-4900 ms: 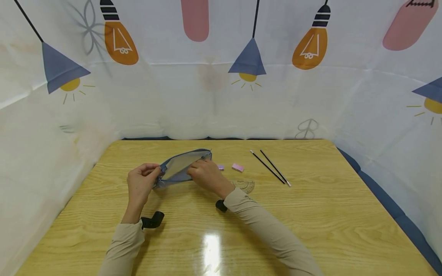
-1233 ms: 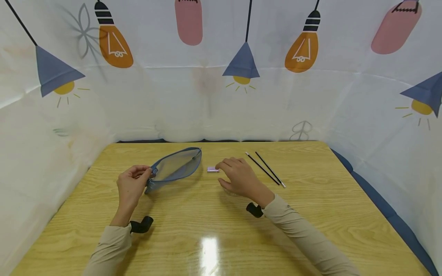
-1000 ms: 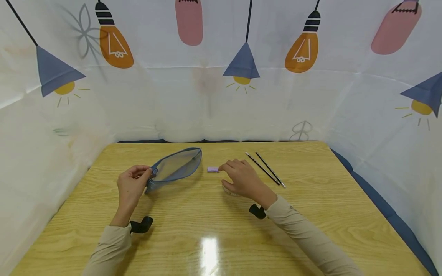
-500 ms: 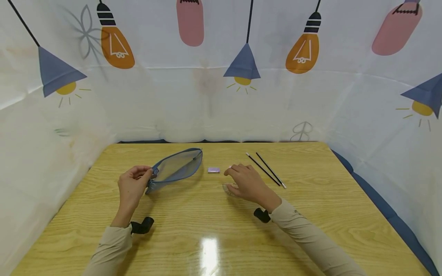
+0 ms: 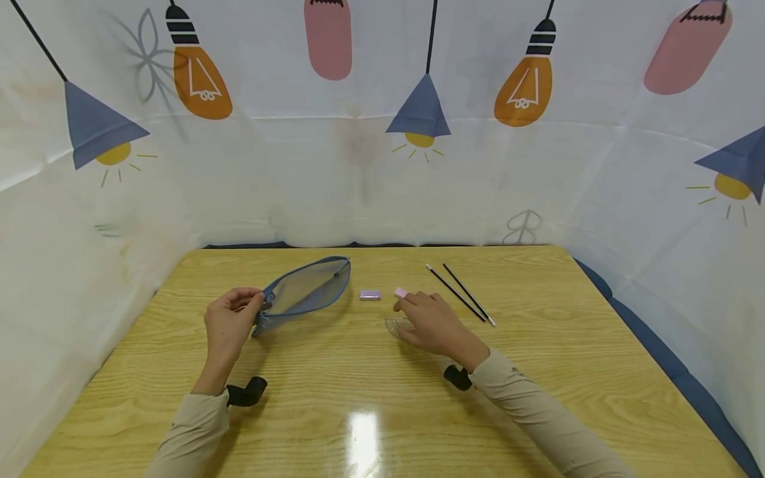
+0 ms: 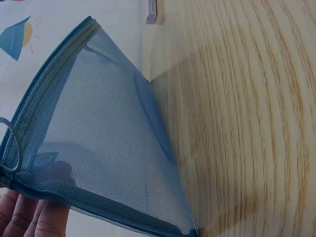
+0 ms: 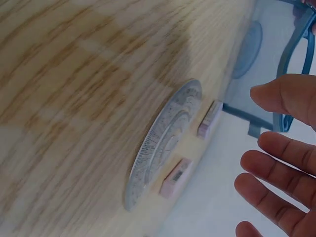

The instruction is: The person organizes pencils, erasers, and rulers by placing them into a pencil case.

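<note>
My left hand (image 5: pixel 230 325) pinches the corner of a blue mesh zip pouch (image 5: pixel 307 292) between thumb and fingers; its mouth gapes open toward the right. In the left wrist view, the pouch's mesh side (image 6: pixel 98 123) and a ring pull (image 6: pixel 17 148) lie above my fingertips. My right hand (image 5: pixel 435 325) hovers with loosely bent fingers and holds nothing. A clear half-round protractor (image 7: pixel 163 143) lies on the table under it, partly covered in the head view. Just beyond are a purple eraser (image 5: pixel 370 295) and a pink eraser (image 5: pixel 400 292), the latter right by the fingertips.
Two black pencils (image 5: pixel 457 292) with white ends lie at an angle on the wooden table (image 5: pixel 323 398), right of the erasers. A white cloth (image 5: pixel 287 179) printed with lamps hangs behind and at the sides. Each wrist carries a black camera mount (image 5: pixel 246 392).
Earlier my right hand was at the pouch's rim; it let go and moved right. Over the last second it drifted further right and nearer, uncovering the pink eraser. The left hand keeps its hold.
</note>
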